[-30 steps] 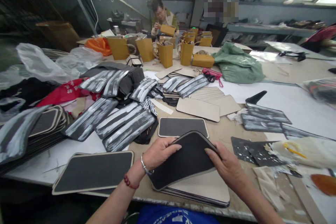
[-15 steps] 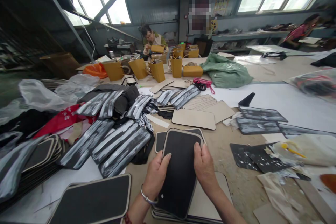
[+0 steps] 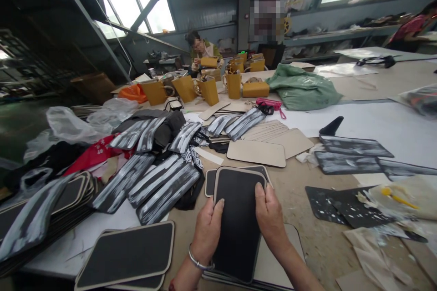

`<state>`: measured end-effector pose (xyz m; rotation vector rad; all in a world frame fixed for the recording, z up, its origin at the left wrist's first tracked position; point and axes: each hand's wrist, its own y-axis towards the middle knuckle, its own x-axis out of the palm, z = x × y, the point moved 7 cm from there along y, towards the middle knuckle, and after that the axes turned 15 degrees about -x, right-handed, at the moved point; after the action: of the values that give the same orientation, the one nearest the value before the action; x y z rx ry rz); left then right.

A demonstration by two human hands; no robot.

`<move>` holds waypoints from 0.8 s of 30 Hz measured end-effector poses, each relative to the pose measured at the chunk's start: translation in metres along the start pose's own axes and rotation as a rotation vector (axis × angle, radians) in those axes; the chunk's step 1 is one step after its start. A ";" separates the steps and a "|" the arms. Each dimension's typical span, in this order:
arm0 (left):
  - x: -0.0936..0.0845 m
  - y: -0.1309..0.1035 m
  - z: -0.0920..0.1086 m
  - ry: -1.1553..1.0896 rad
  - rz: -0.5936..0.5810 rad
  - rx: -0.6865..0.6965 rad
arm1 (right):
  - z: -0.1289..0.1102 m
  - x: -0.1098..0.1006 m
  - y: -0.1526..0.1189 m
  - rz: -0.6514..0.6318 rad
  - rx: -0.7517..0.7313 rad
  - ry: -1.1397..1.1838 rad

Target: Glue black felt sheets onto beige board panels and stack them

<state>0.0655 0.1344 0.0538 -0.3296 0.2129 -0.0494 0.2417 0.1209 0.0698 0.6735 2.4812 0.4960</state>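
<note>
Between my two hands is a black rounded panel with a beige rim (image 3: 239,223), its long side pointing away from me. My left hand (image 3: 209,223) grips its left edge, thumb on top. On the opposite edge my right hand (image 3: 269,211) is closed the same way, thumb on the black face. Under the near end lies a stack of beige panels (image 3: 278,254), partly hidden. Another black panel (image 3: 210,183) shows just beyond the far end. To the left, beige-rimmed black panels (image 3: 129,250) overlap on the table.
Black strips streaked with white (image 3: 167,186) spread over the left side. Beige panels (image 3: 256,153) lie fanned ahead. Mustard-coloured bags (image 3: 208,91) stand farther back, near a seated person (image 3: 205,54). Right are a green bag (image 3: 303,86), white-speckled black pieces (image 3: 341,204) and crumpled paper (image 3: 375,254).
The view has shifted slightly, so the surroundings sit a little differently. Both hands keep their hold on the panel, which looks a bit straighter than before.
</note>
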 end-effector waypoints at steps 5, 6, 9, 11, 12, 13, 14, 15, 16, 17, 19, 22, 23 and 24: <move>0.006 -0.004 0.007 -0.006 -0.014 -0.005 | 0.003 -0.002 0.003 -0.022 0.049 0.066; 0.007 -0.004 0.008 -0.001 -0.007 -0.006 | 0.003 -0.003 0.004 -0.015 0.051 0.071; 0.007 -0.005 0.010 0.002 0.011 -0.001 | 0.003 -0.004 0.005 0.006 0.052 0.068; 0.008 -0.005 0.010 0.002 0.019 0.008 | 0.003 -0.004 0.006 0.018 0.041 0.052; 0.008 -0.005 0.009 0.006 0.026 0.013 | 0.003 -0.004 0.006 0.026 0.031 0.041; 0.008 -0.005 0.009 0.015 0.040 0.018 | 0.002 -0.005 0.006 0.035 0.019 0.030; 0.007 -0.004 0.008 0.027 0.060 0.021 | 0.001 -0.005 0.006 0.046 0.003 0.019; 0.007 -0.004 0.008 0.040 0.083 0.025 | 0.000 -0.005 0.006 0.057 -0.014 0.008; 0.006 -0.004 0.007 0.052 0.108 0.029 | -0.001 -0.006 0.006 0.072 -0.030 -0.005; 0.006 -0.004 0.007 0.062 0.128 0.034 | -0.002 -0.007 0.006 0.086 -0.044 -0.018; 0.005 -0.005 0.007 0.078 0.153 0.045 | -0.003 -0.007 0.005 0.102 -0.062 -0.035; 0.005 -0.005 0.008 0.089 0.168 0.054 | -0.002 -0.007 0.005 0.093 -0.059 -0.051; 0.006 -0.006 0.008 0.088 0.170 0.056 | -0.001 -0.007 0.005 0.091 -0.055 -0.058; 0.006 -0.006 0.008 0.085 0.172 0.060 | 0.000 -0.007 0.005 0.091 -0.053 -0.066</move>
<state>0.0732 0.1307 0.0621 -0.2489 0.3231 0.0999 0.2487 0.1212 0.0752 0.7724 2.3752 0.5621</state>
